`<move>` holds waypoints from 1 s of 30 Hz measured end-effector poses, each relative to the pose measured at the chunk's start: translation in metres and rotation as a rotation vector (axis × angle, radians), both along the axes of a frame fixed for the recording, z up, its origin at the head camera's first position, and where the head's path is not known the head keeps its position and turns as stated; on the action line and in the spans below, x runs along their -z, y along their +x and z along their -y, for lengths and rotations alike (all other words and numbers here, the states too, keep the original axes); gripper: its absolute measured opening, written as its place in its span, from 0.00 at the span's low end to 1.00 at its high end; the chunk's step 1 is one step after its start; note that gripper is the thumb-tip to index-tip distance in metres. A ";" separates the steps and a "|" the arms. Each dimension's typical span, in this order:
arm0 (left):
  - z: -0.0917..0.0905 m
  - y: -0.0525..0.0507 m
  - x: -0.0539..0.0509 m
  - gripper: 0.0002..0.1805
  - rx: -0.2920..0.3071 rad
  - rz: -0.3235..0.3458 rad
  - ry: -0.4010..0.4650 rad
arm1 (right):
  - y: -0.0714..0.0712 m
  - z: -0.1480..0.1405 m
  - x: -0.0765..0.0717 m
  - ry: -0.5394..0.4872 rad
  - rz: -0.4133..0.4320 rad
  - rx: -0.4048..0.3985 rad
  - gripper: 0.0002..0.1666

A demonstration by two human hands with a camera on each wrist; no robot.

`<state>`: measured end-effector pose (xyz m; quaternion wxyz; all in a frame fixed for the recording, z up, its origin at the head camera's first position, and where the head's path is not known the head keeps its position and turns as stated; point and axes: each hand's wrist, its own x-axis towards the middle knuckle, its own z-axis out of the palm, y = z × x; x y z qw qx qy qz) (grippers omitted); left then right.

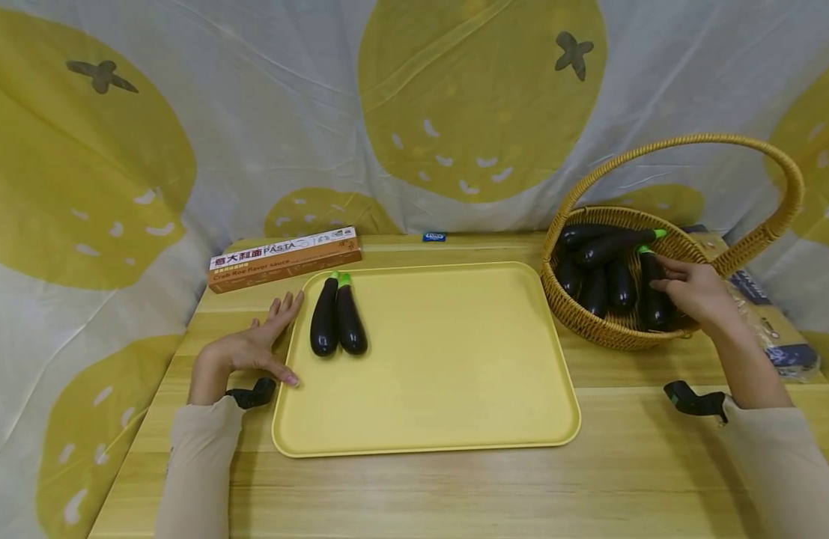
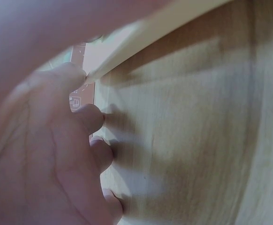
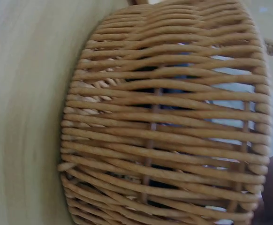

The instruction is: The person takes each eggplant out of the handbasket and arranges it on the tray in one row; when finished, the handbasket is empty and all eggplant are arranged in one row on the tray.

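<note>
Two dark eggplants with green stems (image 1: 324, 318) (image 1: 351, 318) lie side by side on the left part of a yellow tray (image 1: 441, 367). My left hand (image 1: 255, 344), fingers spread, rests at the tray's left edge; in the left wrist view the same hand (image 2: 47, 145) has its fingertips on the wood beside the rim. Several more eggplants (image 1: 594, 292) fill a wicker basket (image 1: 609, 333) at the right. Over its right side reaches my right hand (image 1: 697, 292), its thumb and fingers pinching the upper part of one eggplant (image 1: 655, 299). Woven basket wall (image 3: 164, 117) fills the right wrist view.
A pasta box (image 1: 286, 258) lies behind the tray's left corner, and a small blue packet (image 1: 433, 236) sits at the table's back edge. The basket's tall handle (image 1: 684, 140) arches above it. A flat wrapped package (image 1: 778, 329) lies right of the basket.
</note>
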<state>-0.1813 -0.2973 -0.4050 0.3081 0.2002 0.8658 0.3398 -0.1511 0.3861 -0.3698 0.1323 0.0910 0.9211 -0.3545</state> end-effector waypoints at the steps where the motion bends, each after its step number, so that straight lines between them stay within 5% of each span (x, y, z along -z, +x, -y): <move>1: 0.000 0.000 0.000 0.84 -0.001 0.000 0.000 | 0.001 -0.001 -0.002 0.005 -0.005 0.000 0.38; 14: -0.001 0.000 0.000 0.84 -0.001 -0.001 -0.004 | 0.017 0.005 -0.017 -0.082 -0.037 0.063 0.39; 30: 0.000 0.000 0.000 0.84 0.000 -0.001 -0.004 | 0.001 0.044 -0.002 -0.104 -0.177 0.081 0.41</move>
